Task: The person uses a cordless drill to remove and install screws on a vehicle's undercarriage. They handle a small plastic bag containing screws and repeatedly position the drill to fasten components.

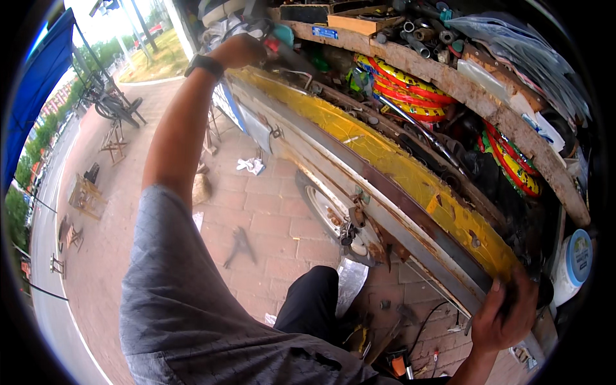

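A long, rusty metal panel (359,168) with a worn yellow strip (410,176) along its upper side runs slantwise before me. My right hand (507,314) is closed around the panel's near right end, its thumb on the side facing me. My left hand (240,50), a dark band on its wrist, reaches to the far left end beside a heap of rags (234,27). It looks curled into a fist; its fingertips and whatever they hold are hidden. A padlock (347,233) hangs from a latch on the panel's outer side.
Behind the panel lie red and yellow wrapped coils (410,90) and a chrome rod (420,131). A wooden shelf edge (443,72) carries metal tubes and plastic bags. A white tub with a blue lid (573,263) stands at right. Below are a small wheel (327,215) and pliers (240,247).
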Demonstrator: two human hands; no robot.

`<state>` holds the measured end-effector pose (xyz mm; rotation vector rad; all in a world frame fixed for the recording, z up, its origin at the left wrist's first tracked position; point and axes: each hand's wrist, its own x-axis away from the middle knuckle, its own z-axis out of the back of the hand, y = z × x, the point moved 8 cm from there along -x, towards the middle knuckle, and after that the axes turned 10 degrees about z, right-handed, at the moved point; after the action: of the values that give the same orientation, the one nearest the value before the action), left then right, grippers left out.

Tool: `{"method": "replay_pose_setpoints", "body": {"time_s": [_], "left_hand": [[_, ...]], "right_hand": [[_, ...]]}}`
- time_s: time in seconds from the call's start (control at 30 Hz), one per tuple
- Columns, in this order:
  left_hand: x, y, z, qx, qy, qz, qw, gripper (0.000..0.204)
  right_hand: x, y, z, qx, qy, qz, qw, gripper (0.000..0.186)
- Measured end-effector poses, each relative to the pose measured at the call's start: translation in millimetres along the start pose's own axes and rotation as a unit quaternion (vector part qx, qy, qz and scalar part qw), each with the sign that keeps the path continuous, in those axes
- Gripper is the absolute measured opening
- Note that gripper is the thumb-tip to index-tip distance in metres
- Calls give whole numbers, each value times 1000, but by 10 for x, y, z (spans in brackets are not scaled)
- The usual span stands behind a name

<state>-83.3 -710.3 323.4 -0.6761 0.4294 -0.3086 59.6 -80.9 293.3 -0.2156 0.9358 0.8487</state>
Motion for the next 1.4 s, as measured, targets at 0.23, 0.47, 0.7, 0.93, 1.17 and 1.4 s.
{"method": "replay_pose_setpoints", "body": {"time_s": [0.23, 0.47, 0.7, 0.93, 1.17, 1.4], "left_hand": [[-38, 47, -79, 223, -123, 95, 962, 25], [-51, 235, 20, 250, -156, 105, 950, 25], [-93, 276, -14, 251, -179, 108, 945, 30], [-90, 393, -3, 168, -65, -46, 983, 20], [13, 195, 75, 377, -132, 109, 910, 23], [-95, 346, 217, 391, -133, 146, 899, 28]], "right_hand": [[12, -3, -22, -1, 0, -5, 1000, 31], [31, 12, -34, 12, 8, -5, 1000, 32], [82, 23, -54, 5, -5, -9, 1000, 34], [71, 11, -38, -3, -14, -11, 1000, 36], [52, -45, -37, 30, -11, 40, 999, 36], [107, 22, -66, -7, -27, -8, 1000, 35]]}}
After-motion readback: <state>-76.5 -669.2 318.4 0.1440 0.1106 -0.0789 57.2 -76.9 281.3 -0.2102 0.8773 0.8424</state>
